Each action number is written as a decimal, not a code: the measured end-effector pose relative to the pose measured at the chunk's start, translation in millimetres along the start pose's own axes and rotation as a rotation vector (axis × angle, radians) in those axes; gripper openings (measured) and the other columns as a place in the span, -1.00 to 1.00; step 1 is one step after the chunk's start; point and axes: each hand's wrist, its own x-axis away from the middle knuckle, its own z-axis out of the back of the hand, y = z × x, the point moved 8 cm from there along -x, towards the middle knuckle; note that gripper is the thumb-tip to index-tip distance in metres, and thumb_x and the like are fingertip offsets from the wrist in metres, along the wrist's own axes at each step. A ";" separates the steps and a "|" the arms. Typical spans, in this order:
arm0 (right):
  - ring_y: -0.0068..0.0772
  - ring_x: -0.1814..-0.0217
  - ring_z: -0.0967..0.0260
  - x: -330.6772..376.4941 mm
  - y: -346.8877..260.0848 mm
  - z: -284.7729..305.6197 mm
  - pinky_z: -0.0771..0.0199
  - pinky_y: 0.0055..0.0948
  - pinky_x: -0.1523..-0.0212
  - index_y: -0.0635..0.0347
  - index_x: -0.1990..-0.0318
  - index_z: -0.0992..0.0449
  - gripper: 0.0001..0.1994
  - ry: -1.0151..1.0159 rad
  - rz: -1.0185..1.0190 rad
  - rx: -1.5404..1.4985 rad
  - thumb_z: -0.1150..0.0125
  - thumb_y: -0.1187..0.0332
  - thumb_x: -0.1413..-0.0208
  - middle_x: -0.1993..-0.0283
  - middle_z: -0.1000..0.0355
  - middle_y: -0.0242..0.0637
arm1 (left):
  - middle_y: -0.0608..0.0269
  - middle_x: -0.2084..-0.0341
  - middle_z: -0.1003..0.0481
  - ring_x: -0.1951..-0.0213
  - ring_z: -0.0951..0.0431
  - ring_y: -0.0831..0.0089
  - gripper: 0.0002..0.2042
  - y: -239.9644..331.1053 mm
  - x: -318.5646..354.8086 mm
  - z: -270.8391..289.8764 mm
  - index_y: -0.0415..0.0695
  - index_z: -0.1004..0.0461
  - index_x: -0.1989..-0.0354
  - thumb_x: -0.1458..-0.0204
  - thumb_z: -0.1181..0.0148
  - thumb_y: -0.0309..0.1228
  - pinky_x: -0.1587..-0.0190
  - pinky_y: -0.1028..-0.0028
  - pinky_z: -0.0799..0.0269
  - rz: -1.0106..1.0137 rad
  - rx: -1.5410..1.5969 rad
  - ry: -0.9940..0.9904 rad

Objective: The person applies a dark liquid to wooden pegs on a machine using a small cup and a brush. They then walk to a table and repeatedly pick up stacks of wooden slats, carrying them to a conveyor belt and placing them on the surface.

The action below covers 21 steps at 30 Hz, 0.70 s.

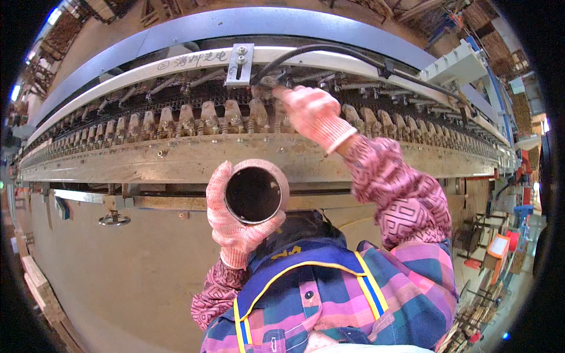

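My left hand (232, 226) wears a pale pink knit glove and is wrapped round an open round can (282, 179). The can's mouth faces up; its inside is dark, with a pale worn rim. Stretched forward over the machine (194, 156), my right hand (312, 112), in a matching glove, has its fingers closed. At its fingertips is a small greyish thing (266, 86), too blurred to name, among the springs and links behind the row of metal tabs (209, 115).
A black cable (329, 50) arches over the white rail (153, 67), beside a slotted metal bracket (240, 65). Below the machine's front beam hangs a handwheel (114, 220). Stacked timber (44, 288) lies at the left, and an orange-framed item (499, 246) stands at the right.
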 end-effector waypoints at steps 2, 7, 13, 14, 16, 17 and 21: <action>-0.14 0.35 -0.60 8.5 -3.4 -3.3 -0.61 -0.16 0.46 0.01 -0.11 -0.49 -0.70 0.104 0.038 0.178 -0.07 0.30 -0.25 0.33 -0.57 -0.14 | 0.00 -0.19 -0.37 -0.17 -0.47 0.11 0.13 -2.1 8.0 -6.7 -0.15 -0.18 -0.38 0.48 -0.72 -0.17 -0.26 0.19 -0.40 0.054 0.021 0.044; 0.03 0.28 -0.59 -7.3 3.1 -26.4 -0.64 -0.08 0.32 0.00 -0.12 -0.51 -0.67 -0.257 -0.098 -0.090 -0.05 0.35 -0.22 0.26 -0.58 -0.05 | 0.06 -0.13 -0.44 -0.15 -0.49 0.21 0.12 -0.2 15.9 -7.0 -0.19 -0.19 -0.38 0.52 -0.70 -0.29 -0.28 0.21 -0.39 0.027 -0.043 0.045; 0.00 0.16 -0.60 6.6 7.2 -12.3 -0.63 -0.10 0.18 -0.02 -0.12 -0.54 -0.60 -0.184 -0.069 -0.072 -0.05 0.45 -0.12 0.20 -0.59 0.00 | 0.02 -0.18 -0.39 -0.16 -0.47 0.12 0.10 -4.5 -5.5 -9.1 -0.16 -0.20 -0.37 0.47 -0.70 -0.17 -0.25 0.18 -0.40 -0.155 -0.167 0.035; 0.01 0.17 -0.60 -0.8 1.7 -24.4 -0.63 -0.13 0.17 -0.01 -0.10 -0.54 -0.62 -0.203 -0.199 -0.137 -0.05 0.43 -0.11 0.19 -0.59 0.00 | 0.00 -0.17 -0.39 -0.17 -0.45 0.05 0.08 -0.5 -10.9 -12.1 -0.14 -0.21 -0.36 0.46 -0.68 -0.17 -0.26 0.14 -0.38 -0.191 -0.197 0.022; 0.00 0.21 -0.60 -9.0 -10.6 -30.7 -0.63 -0.11 0.26 -0.03 -0.16 -0.50 -0.62 -0.197 -0.077 0.117 -0.06 0.36 -0.18 0.24 -0.58 -0.03 | 0.00 -0.15 -0.40 -0.17 -0.44 -0.03 0.04 -3.2 -15.1 -5.6 -0.11 -0.23 -0.34 0.44 -0.66 -0.17 -0.25 0.10 -0.37 -0.208 -0.228 0.006; -0.02 0.23 -0.59 -2.4 -1.2 -24.5 -0.63 -0.12 0.29 -0.07 -0.20 -0.48 -0.62 -0.192 -0.107 0.026 -0.07 0.30 -0.22 0.26 -0.57 -0.06 | 0.00 -0.15 -0.41 -0.17 -0.44 -0.03 0.03 -5.9 -18.7 -2.3 -0.11 -0.23 -0.33 0.44 -0.65 -0.18 -0.25 0.10 -0.37 -0.209 -0.244 0.006; -0.04 0.27 -0.59 16.8 19.5 0.7 -0.63 -0.09 0.32 -0.17 -0.21 -0.49 -0.63 -0.097 -0.199 -0.034 -0.06 0.30 -0.26 0.29 -0.56 -0.10 | -0.01 -0.14 -0.41 -0.16 -0.46 0.00 0.03 -9.9 -34.0 -3.8 -0.12 -0.25 -0.32 0.46 -0.66 -0.17 -0.25 0.12 -0.39 -0.232 -0.228 0.015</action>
